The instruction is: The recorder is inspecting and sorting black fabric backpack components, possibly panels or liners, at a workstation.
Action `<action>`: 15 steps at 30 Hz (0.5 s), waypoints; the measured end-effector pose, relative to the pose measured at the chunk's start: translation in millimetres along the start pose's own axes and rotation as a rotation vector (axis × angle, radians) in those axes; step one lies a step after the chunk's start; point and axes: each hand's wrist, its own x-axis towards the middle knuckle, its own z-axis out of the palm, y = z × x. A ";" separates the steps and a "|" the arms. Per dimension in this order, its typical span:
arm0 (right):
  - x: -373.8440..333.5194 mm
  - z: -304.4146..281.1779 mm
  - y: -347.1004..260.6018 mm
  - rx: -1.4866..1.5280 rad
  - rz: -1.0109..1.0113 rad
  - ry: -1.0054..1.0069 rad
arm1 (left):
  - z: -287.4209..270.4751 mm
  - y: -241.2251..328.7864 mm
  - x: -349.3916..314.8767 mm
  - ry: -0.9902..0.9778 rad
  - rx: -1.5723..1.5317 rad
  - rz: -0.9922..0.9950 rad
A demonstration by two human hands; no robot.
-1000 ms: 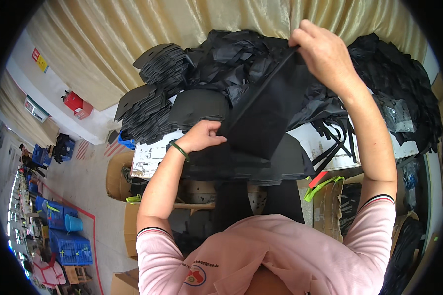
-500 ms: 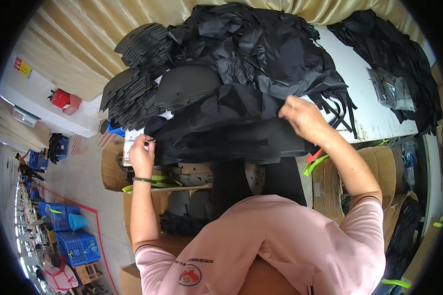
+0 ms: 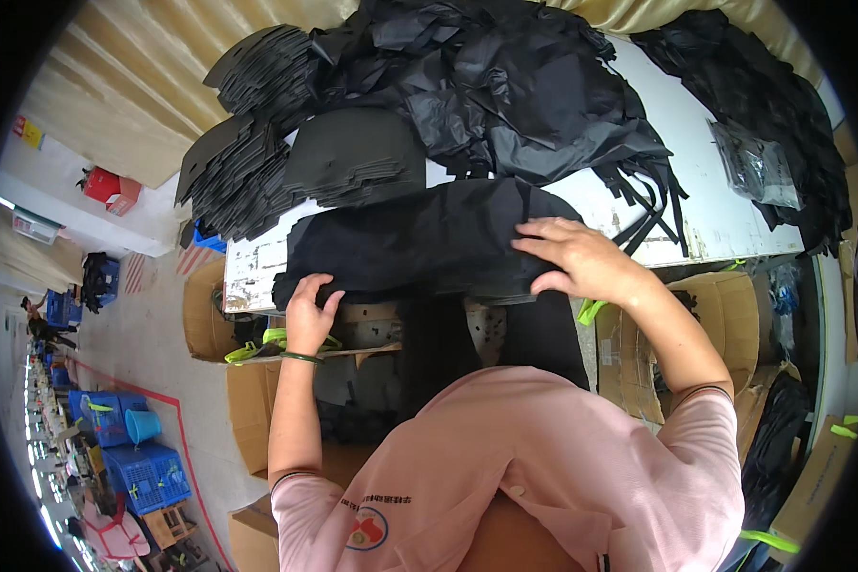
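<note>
A flat black fabric piece (image 3: 419, 243) lies across the near edge of the white table (image 3: 705, 214), on top of a low stack of similar pieces. My right hand (image 3: 577, 259) rests palm down on its right end with the fingers spread. My left hand (image 3: 310, 310) grips the stack's left front corner at the table edge. A green band circles my left wrist.
Beyond lie a stack of curved black panels (image 3: 353, 157), fanned black panels (image 3: 234, 167) at the left and a big heap of black cloth and straps (image 3: 505, 86). A clear bag (image 3: 758, 167) lies at the right. Cardboard boxes (image 3: 725, 315) stand under the table; blue crates (image 3: 138, 458) sit on the floor.
The black piece I held up a second ago has come down flat onto the near stack. My right hand lowered onto it; my left hand moved back to the stack's left corner.
</note>
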 end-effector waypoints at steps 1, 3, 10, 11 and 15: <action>7.3 7.0 -4.1 0.010 -0.041 -0.035 | -3.6 2.3 0.2 0.006 0.010 -0.011; 11.0 26.6 -2.8 -0.036 -0.149 -0.114 | -9.6 3.8 2.7 0.058 -0.045 0.045; 12.2 35.3 3.8 0.043 -0.077 -0.314 | -29.1 -20.7 11.2 0.291 -0.333 -0.105; 17.1 29.3 2.1 0.040 -0.086 -0.310 | -33.5 -0.9 16.9 0.306 -0.330 -0.059; 64.2 12.0 -11.8 0.255 -0.066 -0.111 | -38.6 67.1 33.1 0.152 -0.086 0.291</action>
